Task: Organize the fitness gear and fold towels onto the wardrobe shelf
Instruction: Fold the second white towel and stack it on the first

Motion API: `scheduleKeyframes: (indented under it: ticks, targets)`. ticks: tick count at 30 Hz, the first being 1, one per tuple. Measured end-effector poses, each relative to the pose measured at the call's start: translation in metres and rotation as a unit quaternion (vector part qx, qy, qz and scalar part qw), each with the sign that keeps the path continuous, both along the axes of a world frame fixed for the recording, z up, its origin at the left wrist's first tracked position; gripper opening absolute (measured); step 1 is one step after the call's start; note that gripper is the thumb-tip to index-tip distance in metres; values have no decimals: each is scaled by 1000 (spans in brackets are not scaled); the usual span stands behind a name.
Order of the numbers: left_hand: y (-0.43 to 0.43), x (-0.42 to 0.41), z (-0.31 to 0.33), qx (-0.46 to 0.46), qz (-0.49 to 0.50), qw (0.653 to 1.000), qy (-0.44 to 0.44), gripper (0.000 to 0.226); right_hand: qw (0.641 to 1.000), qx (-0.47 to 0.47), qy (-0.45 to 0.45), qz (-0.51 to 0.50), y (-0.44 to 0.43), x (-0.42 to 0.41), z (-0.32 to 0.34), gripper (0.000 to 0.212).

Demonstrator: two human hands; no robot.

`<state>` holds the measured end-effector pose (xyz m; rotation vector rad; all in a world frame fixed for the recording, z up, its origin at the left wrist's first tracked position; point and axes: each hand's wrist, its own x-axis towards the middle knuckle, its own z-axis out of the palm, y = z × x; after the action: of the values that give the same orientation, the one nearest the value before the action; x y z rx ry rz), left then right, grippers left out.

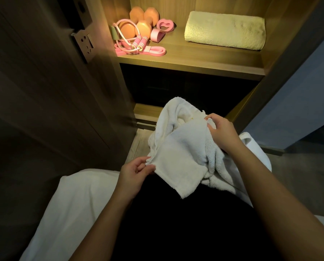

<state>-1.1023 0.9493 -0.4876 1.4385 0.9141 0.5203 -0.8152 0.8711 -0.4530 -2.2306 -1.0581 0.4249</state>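
1. The white towel (pixel 183 147) hangs crumpled between both hands, low before the wardrobe shelf (pixel 191 61)
2. Left hand (pixel 136 171) pinches a near corner; right hand (pixel 221 129) grips bunched cloth farther off
3. Its stretched edge runs diagonally between them; the folded towel (pixel 225 30) lies up ahead, nearer the right hand

Bare shelf (pixel 185 53) strip between pink gear (pixel 138 34) and folded towel (pixel 225 30)

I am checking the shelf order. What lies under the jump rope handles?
A flat pink band lies under the jump rope handles, on the shelf. The handles cover part of the band; anything else beneath them is hidden.
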Motion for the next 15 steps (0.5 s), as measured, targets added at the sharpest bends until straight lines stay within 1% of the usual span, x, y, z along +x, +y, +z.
scheduleKeyframes:
  ticks: [4,8,10,15]
  targets:
    - [4,11,19,53,-1,999,11,8,1000,0,0,4,0,0,1,22]
    - [15,37,50,104,-43,993,-31,10,1000,8,8,2,-2,0,3,17]
    - [20,51,60,138,-60,988,-35,9,1000,15,14,-4,-4,0,3,17]
    - [17,82,62,113,-47,992,-16,8,999,27,17,-21,-8,1,-2,16]
